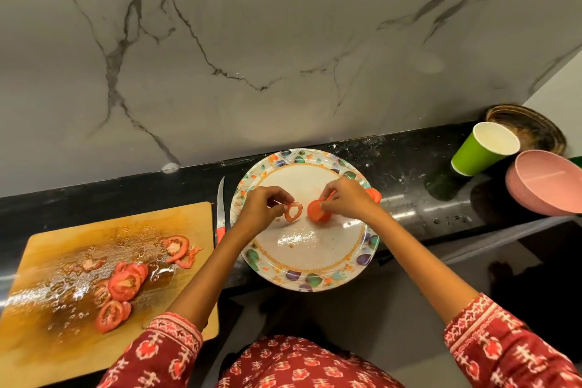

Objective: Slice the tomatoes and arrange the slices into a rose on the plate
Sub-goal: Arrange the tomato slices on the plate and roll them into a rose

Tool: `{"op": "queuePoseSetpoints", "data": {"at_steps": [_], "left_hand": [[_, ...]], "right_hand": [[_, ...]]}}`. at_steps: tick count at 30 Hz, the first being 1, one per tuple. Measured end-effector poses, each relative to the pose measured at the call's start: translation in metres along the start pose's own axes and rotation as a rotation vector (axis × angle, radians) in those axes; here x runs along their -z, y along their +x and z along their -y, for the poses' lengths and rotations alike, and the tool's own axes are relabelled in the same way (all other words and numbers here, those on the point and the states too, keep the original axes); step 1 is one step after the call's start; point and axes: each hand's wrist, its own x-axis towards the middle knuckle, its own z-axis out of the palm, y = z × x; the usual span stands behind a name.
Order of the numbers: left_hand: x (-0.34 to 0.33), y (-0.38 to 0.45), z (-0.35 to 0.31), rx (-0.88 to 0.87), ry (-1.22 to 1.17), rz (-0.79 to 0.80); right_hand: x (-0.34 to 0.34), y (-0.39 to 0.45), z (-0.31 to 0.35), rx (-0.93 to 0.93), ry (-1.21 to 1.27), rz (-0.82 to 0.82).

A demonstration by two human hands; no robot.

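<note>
Head view shows the left hand pinching a hollow tomato ring and the right hand pinching a rolled tomato slice over the floral plate, sliced tomatoes left of both.

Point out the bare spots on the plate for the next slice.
The plate is bare near its front rim and at its far side. The middle is crowded: the left hand holds a ring slice, the right hand a rolled slice.
</note>
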Motion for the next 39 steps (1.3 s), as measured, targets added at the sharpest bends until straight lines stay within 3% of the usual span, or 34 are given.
{"op": "queuePoseSetpoints", "data": {"at_steps": [5, 10, 13, 19, 23, 27, 39], "left_hand": [[0.013, -0.007, 0.01, 0.047, 0.013, 0.065], [0.015, -0.01, 0.012, 0.057, 0.015, 0.076], [0.017, -0.012, 0.011, 0.053, 0.008, 0.074], [0.022, -0.015, 0.013, 0.04, -0.014, 0.071], [0.024, -0.015, 0.011, 0.03, -0.037, 0.065], [0.023, -0.012, 0.01, 0.017, -0.047, 0.058], [0.019, -0.007, 0.009, 0.04, -0.034, 0.062]], "right_hand": [[-0.004, 0.0, 0.001, 0.053, -0.141, -0.172], [-0.014, 0.003, 0.005, 0.23, -0.605, 0.026], [-0.02, 0.005, 0.008, 0.226, -0.739, 0.032], [-0.011, 0.003, 0.011, 0.189, -0.549, -0.033], [0.014, 0.005, 0.005, 0.066, -0.437, -0.167], [0.021, 0.009, 0.004, -0.011, -0.305, -0.169], [0.004, 0.015, 0.002, 0.011, -0.384, -0.221]]}}
